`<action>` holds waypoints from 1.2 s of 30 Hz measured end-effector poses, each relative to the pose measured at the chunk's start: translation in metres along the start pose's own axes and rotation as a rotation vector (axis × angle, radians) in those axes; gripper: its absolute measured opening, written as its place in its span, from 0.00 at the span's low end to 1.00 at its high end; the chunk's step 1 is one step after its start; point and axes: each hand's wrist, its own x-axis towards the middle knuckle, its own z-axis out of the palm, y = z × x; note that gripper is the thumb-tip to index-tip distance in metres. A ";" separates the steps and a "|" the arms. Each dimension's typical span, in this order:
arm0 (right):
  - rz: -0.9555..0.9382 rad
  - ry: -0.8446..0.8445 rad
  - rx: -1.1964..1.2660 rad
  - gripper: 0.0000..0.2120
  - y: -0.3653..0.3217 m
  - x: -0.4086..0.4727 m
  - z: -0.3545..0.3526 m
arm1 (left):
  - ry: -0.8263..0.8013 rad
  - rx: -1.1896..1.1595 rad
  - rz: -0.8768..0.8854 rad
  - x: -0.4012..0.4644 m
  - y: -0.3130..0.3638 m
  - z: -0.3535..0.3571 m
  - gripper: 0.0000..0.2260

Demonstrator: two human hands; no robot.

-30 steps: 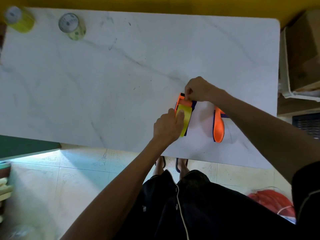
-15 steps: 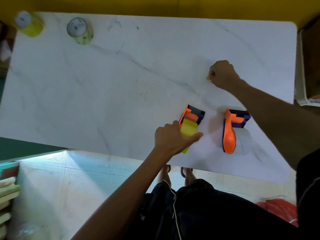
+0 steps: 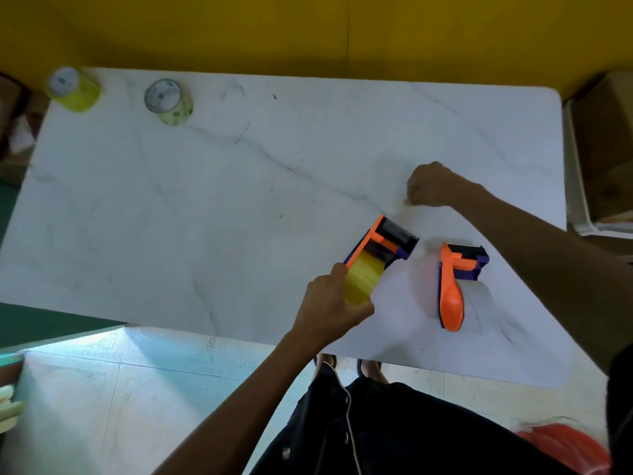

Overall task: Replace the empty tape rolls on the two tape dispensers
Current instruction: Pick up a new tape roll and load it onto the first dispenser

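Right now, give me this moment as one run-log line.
left hand: grips dispenser with yellow roll | right hand: pinched shut, contents unclear | second dispenser: on table, untouched | two spare rolls: far-left corner

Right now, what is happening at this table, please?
A person is working on two orange tape dispensers on a white table. The left hand holds the near dispenser by its yellow roll. The right hand, closed, seems to pull the tape's end away from the dispenser's front. The second dispenser lies untouched to the right. Two more rolls stand at the table's far left corner.
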 end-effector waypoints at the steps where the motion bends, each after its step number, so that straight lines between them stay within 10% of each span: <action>1: -0.016 -0.035 0.034 0.06 -0.004 -0.003 -0.001 | 0.016 -0.011 0.025 0.001 0.002 -0.003 0.18; 4: -0.027 -0.202 0.421 0.20 -0.017 -0.016 0.002 | 0.071 -0.059 0.058 0.003 0.015 -0.016 0.18; 9: -0.194 -0.421 1.434 0.09 -0.043 -0.060 0.011 | 0.212 -0.154 0.079 0.007 0.037 -0.044 0.17; 13: -0.149 -0.353 1.734 0.22 -0.070 -0.065 0.023 | 0.276 -0.134 0.123 0.009 0.050 -0.064 0.17; 18: -0.079 -0.113 2.138 0.16 -0.085 -0.076 0.043 | 0.321 -0.190 0.087 0.006 0.071 -0.077 0.15; 36: 0.445 0.200 2.554 0.18 -0.132 -0.129 0.183 | 0.056 -0.030 -0.228 0.036 0.042 -0.003 0.19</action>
